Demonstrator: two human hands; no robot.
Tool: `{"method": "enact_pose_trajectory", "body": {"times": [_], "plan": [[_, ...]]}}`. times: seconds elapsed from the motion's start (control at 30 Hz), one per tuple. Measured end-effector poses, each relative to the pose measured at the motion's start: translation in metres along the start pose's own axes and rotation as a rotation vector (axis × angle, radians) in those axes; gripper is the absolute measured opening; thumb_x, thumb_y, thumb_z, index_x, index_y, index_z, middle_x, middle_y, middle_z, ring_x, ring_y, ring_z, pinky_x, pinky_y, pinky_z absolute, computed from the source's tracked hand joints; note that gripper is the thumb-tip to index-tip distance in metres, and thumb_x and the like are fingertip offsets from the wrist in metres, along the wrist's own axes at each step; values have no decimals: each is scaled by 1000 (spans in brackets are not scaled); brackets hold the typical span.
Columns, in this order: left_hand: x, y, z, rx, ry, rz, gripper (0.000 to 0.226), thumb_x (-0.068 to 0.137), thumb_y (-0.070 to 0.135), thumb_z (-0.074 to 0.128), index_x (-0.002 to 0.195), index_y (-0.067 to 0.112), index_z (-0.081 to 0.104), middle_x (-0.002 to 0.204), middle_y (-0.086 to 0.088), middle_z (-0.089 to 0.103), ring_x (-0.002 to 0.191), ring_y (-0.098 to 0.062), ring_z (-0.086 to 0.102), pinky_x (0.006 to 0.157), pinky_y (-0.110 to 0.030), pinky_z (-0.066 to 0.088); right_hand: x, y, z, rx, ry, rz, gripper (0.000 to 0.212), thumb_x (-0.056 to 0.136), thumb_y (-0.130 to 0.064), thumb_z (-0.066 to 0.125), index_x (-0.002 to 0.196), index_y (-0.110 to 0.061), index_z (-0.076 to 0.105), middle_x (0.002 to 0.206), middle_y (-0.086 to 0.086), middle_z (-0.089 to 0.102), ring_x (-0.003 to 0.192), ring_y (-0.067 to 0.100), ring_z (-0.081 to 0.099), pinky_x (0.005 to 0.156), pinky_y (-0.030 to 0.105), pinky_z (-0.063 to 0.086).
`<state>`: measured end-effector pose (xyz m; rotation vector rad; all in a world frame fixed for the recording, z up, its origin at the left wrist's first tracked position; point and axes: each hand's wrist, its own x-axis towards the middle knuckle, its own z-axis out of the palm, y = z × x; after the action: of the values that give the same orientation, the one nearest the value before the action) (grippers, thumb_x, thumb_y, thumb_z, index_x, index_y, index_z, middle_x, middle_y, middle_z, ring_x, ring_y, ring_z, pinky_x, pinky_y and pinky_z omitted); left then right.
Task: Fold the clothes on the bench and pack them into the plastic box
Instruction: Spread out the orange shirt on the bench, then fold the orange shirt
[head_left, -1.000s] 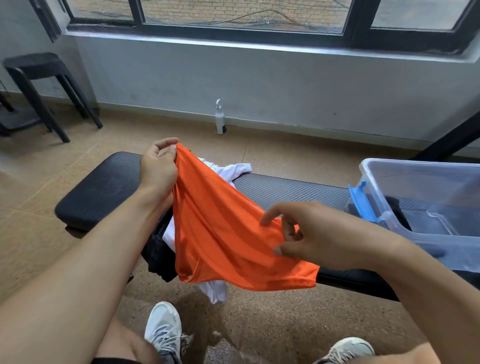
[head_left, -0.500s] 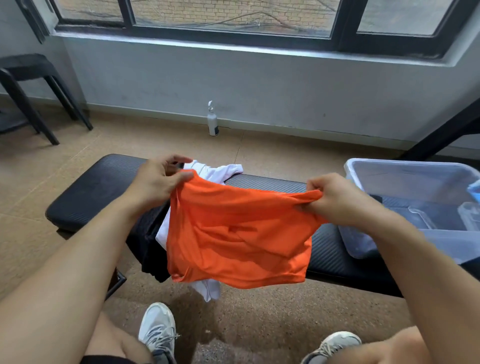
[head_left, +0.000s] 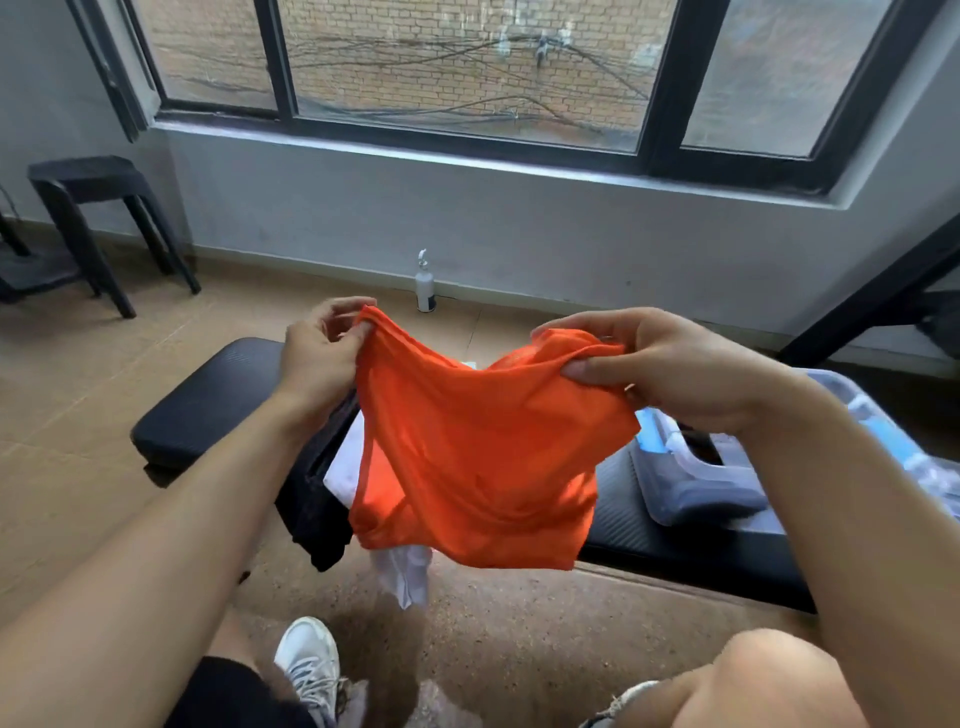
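Observation:
An orange garment (head_left: 483, 457) hangs in the air above the black padded bench (head_left: 208, 400). My left hand (head_left: 319, 358) pinches its upper left edge and my right hand (head_left: 660, 364) grips its upper right edge, so the cloth sags between them. Behind it a white garment (head_left: 402, 571) and a black garment (head_left: 322, 514) droop over the bench's near edge. The clear plastic box (head_left: 727, 478) with a blue latch sits on the bench to the right, partly hidden by my right forearm.
A black stool (head_left: 88, 218) stands at the far left by the wall. A small white spray bottle (head_left: 425, 283) stands on the floor against the wall under the window. A dark slanted frame bar (head_left: 872, 296) rises at the right. My shoes and knees are at the bottom.
Both hands have lifted the orange garment higher and spread it wider. My right hand shifted from the lower edge up to the top right edge.

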<state>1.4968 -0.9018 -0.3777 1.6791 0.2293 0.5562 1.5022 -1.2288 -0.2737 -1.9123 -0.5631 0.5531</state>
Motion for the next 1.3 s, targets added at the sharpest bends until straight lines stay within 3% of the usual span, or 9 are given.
{"method": "enact_pose_trajectory", "body": {"times": [0.17,0.23,0.5,0.67,0.83,0.97,1.07,1.2,1.3], "plan": [[-4,48,-3,-201,-85,14,30,102,0,50,111,21,69,79,7,66,67,-1,60,65,-15,50,-41,-47,-7,-29,-343,-33,30,83,-26,73,111,-15,73,86,3,74,75,15,71,66,29,62],[-5,64,-9,-338,-167,-12,29,103,-1,46,116,15,66,73,8,63,58,1,57,57,-11,48,-54,-60,-12,-88,-383,-87,31,80,-38,80,98,-13,77,86,12,75,78,22,71,72,37,62],[6,64,-26,-196,-170,-15,15,95,8,65,105,15,73,85,8,77,73,-2,68,70,-17,55,-32,-47,-46,-343,176,55,31,89,-33,71,96,-4,76,95,20,77,79,25,70,81,42,63],[14,50,-26,1,-320,-190,19,93,8,69,111,5,73,97,-11,75,74,-11,68,70,-21,58,1,-4,-63,-687,204,232,33,96,-39,65,87,-10,77,82,11,75,77,26,69,77,43,63],[30,45,-17,141,-358,-195,11,97,10,64,90,12,72,76,-2,71,64,-8,64,66,-24,55,28,15,-66,-758,379,194,17,96,-27,67,89,-15,76,75,4,70,65,18,60,65,33,52],[47,42,-2,178,-277,-173,14,99,13,63,86,16,68,76,-1,64,64,-8,58,54,-16,50,55,26,-61,-360,539,157,18,98,-15,63,82,-11,69,70,9,63,57,18,58,47,26,55],[64,43,8,253,-141,-121,3,94,14,70,93,15,72,68,4,59,46,6,51,45,-6,38,78,28,-65,3,596,203,11,100,-19,62,101,-10,70,91,12,64,78,27,69,54,36,63],[88,44,18,336,-159,-151,14,97,18,68,106,9,73,68,-4,62,36,3,53,38,-13,34,115,39,-77,-3,671,140,9,95,-17,66,89,-14,71,89,12,66,80,26,66,75,45,62],[104,40,25,213,-121,-216,18,97,14,66,111,2,70,77,-8,70,51,-11,67,47,-22,52,136,47,-80,-65,705,144,15,93,-19,66,78,-18,67,78,5,66,74,22,61,71,43,57]]}}
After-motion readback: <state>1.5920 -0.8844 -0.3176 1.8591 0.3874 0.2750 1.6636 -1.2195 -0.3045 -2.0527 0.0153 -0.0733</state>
